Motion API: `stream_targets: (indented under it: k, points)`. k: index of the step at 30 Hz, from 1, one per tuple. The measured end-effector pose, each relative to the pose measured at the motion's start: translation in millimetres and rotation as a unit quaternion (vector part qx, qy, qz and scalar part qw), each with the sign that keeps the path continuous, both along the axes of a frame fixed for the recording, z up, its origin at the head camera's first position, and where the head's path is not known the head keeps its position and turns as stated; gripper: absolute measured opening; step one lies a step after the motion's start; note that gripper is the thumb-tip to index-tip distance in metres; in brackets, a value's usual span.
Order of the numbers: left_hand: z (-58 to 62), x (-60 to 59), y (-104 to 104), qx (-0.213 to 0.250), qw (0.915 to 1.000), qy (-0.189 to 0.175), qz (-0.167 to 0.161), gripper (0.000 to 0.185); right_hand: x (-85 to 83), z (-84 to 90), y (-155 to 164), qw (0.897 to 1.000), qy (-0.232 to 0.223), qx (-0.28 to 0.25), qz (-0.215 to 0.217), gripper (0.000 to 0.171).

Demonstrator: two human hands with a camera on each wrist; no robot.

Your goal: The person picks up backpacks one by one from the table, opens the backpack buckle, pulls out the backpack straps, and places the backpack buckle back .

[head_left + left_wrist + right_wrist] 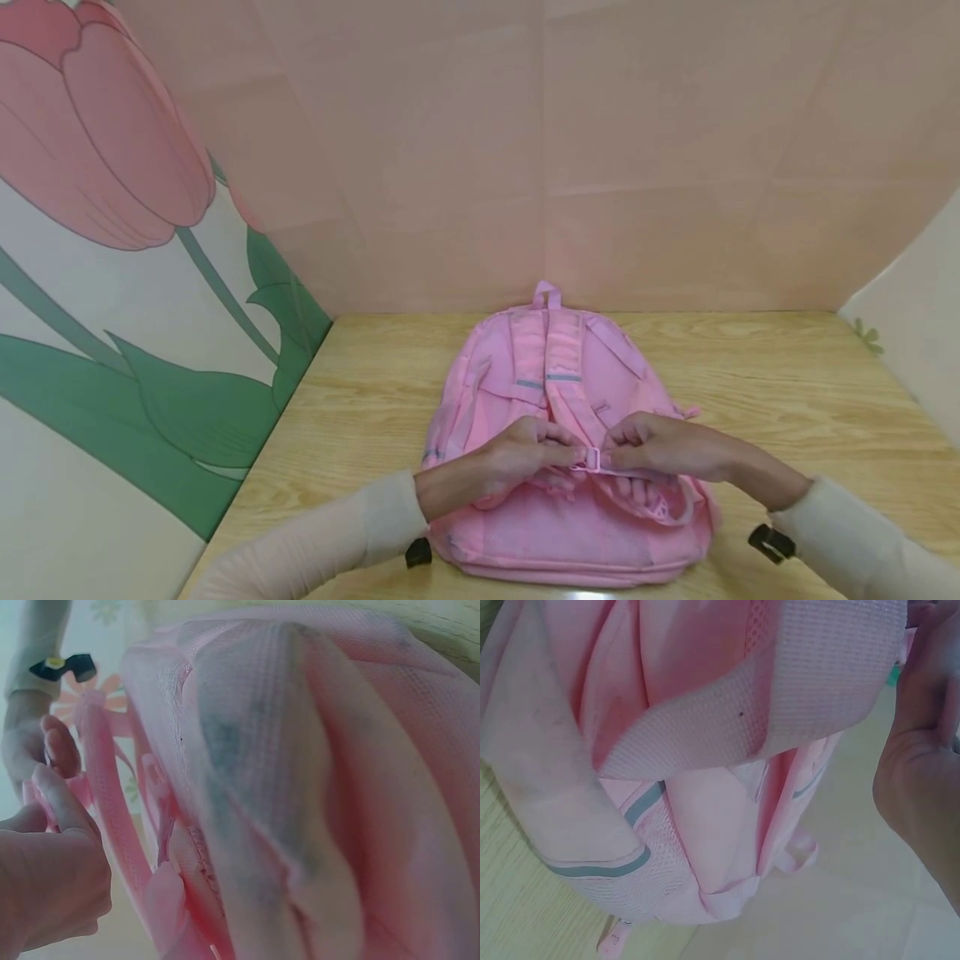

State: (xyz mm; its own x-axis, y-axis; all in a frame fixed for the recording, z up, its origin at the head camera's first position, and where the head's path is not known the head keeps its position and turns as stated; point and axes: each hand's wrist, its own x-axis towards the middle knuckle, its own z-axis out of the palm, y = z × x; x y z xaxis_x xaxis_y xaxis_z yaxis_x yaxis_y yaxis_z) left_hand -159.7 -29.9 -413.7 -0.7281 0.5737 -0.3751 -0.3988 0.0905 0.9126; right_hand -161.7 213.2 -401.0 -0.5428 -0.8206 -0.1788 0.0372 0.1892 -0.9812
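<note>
A pink backpack (570,550) lies on the table with its shoulder straps (564,337) facing up and its top loop pointing away from me. Over its lower half, both hands meet at a small pink plastic buckle (592,459) on a strap. My left hand (517,454) pinches the buckle's left side between thumb and fingers. From the right, my right hand (667,446) grips the webbing strap beside the buckle, thumb on top. A loop of strap (678,521) hangs below the right hand. In the left wrist view, the left fingers (64,799) partly cover the buckle.
The wood-grain table (787,400) extends on both sides of the backpack. A plain pinkish wall (600,150) stands behind it, and a tulip-patterned panel (135,150) rises at the left. Black wrist bands show below both sleeves.
</note>
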Motion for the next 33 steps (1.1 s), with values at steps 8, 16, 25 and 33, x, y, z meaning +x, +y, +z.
stream_targets:
  k: [8,16,25,33]
  points:
    - [1.2,-0.1,-0.1,-0.001,1.0,-0.004,0.002,0.013,1.2,2.4,3.5,1.0,0.006,0.003,0.002,0.025]
    - [1.7,-0.2,-0.6,0.0,1.0,0.001,-0.005,0.014,-0.6,-0.1,1.1,0.999,-0.011,-0.038,0.02,0.022]
    - [0.0,-1.3,-0.6,0.002,0.9999,0.002,-0.016,0.016,-1.9,-1.5,-0.7,0.999,0.003,-0.033,0.02,0.021]
    - [-0.6,-1.1,-1.1,0.001,0.9998,0.006,-0.018,0.015,-1.9,-1.2,-0.7,1.0,0.013,-0.023,0.011,0.019]
